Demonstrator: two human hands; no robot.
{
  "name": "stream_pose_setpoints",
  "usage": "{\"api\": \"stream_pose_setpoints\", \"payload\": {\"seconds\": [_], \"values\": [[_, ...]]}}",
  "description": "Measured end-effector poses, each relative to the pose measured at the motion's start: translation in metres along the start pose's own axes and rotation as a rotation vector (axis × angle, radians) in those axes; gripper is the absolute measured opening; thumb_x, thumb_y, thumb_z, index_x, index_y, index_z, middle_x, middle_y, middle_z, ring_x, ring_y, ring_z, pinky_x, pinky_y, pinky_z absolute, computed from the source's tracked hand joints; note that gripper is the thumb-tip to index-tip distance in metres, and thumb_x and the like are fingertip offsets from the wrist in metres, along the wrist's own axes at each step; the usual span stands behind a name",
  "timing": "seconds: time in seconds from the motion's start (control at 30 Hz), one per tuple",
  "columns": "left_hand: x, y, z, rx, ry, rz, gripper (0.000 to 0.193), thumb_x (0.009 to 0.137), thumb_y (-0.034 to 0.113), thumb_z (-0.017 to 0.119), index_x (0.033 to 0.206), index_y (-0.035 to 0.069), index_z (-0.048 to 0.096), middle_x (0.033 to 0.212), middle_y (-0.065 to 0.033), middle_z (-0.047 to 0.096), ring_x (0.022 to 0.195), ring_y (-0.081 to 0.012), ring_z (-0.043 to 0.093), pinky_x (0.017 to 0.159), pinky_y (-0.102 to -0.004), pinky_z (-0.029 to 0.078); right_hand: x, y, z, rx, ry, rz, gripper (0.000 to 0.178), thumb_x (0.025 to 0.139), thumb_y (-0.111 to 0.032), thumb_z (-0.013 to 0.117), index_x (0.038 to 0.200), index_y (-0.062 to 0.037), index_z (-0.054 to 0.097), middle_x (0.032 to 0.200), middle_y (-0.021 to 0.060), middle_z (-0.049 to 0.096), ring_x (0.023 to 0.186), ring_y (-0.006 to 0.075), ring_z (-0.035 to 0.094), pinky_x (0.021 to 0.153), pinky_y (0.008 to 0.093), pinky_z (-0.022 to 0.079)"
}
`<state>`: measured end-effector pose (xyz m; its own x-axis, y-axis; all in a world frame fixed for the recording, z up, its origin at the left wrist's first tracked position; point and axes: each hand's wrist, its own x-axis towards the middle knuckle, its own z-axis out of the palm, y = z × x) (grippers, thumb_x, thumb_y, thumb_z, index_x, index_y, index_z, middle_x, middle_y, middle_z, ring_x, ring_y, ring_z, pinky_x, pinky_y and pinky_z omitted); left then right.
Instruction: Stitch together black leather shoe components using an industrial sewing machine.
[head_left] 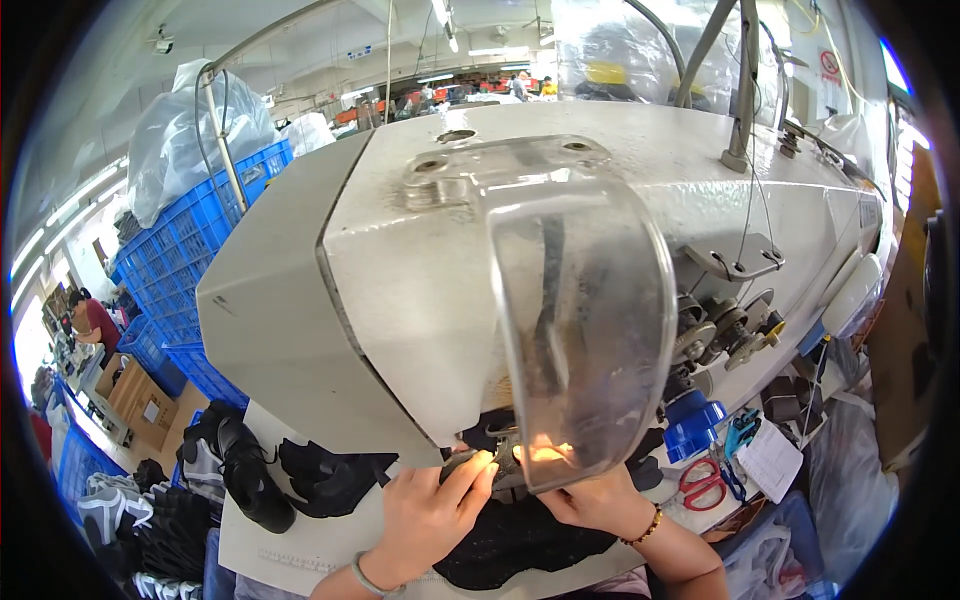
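Note:
Both of my hands are at the needle area of a large off-white sewing machine [420, 270], under its head. My left hand [425, 515] is closed, fingers and thumb pinched together on the edge of a black shoe upper [520, 545]. Opposite it, my right hand [600, 500] grips the same upper from the right, its fingertips lit brightly and seen partly through the clear curved guard [590, 330]. The upper drapes toward me between my wrists. The needle and the exact stitching spot are hidden by the machine head and my fingers.
Left on the worktable lie a black shoe [252, 475] and another black upper [330, 478]. To the right are red-handled scissors [703, 485], a blue cap-like part [692, 425] and a white paper [770, 460]. Blue crates [190, 245] stand behind left; a person [95, 325] works beyond.

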<state>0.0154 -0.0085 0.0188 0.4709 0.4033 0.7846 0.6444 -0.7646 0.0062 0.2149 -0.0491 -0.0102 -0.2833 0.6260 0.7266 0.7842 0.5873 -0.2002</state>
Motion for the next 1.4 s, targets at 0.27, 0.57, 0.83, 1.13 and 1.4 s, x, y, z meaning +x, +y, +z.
{"api": "stream_pose_setpoints", "payload": {"seconds": [0.27,0.57,0.83,1.13,1.4], "values": [[0.0,0.001,-0.01,-0.146,-0.121,-0.12,0.02,0.074,0.013,0.068,0.093,0.009,0.068,0.09,-0.0071,0.056,0.089,-0.0269,0.052,0.077,-0.0416,0.039,-0.008,-0.034,0.012,0.443,0.008,0.354,0.013,0.084,-0.015,0.063,0.092,-0.0056,0.064,0.073,0.0064,0.061,0.06,0.0236,0.06,0.056,0.0272,0.048],[0.015,-0.024,-0.025,-0.443,-0.284,-0.116,0.025,0.077,0.012,0.068,0.103,0.009,0.066,0.099,-0.0073,0.062,0.089,-0.0265,0.056,0.077,-0.0342,0.048,0.012,-0.052,0.043,1.356,-0.142,0.781,0.031,0.097,-0.022,0.046,0.092,0.0056,0.06,0.073,0.0096,0.064,0.057,0.0088,0.059,0.05,0.0202,0.047],[0.006,-0.031,-0.026,-0.547,-0.261,-0.049,0.025,0.074,0.004,0.07,0.098,0.006,0.066,0.102,-0.0075,0.057,0.088,-0.0226,0.056,0.076,-0.0311,0.048,0.004,-0.049,0.06,1.404,-0.018,0.662,0.03,0.098,-0.02,0.045,0.087,0.0041,0.06,0.072,0.0083,0.064,0.06,0.0083,0.057,0.053,0.0194,0.045],[0.004,-0.023,-0.027,-0.509,-0.205,-0.082,0.027,0.072,0.004,0.071,0.098,0.007,0.067,0.096,-0.0072,0.054,0.082,-0.0216,0.053,0.069,-0.0302,0.047,0.004,-0.047,0.057,1.357,-0.05,0.644,0.031,0.099,-0.02,0.043,0.083,0.0022,0.058,0.073,0.0067,0.064,0.058,0.0074,0.054,0.053,0.0194,0.044],[0.007,-0.022,-0.033,-0.45,-0.202,-0.156,0.026,0.071,0.005,0.074,0.096,0.01,0.071,0.094,-0.007,0.063,0.081,-0.0204,0.06,0.07,-0.0297,0.049,0.005,-0.04,0.027,0.365,0.187,0.257,0.023,0.072,-0.011,0.071,0.095,-0.0078,0.065,0.075,0.0055,0.062,0.048,0.0141,0.053,0.048,0.0228,0.043]]}}
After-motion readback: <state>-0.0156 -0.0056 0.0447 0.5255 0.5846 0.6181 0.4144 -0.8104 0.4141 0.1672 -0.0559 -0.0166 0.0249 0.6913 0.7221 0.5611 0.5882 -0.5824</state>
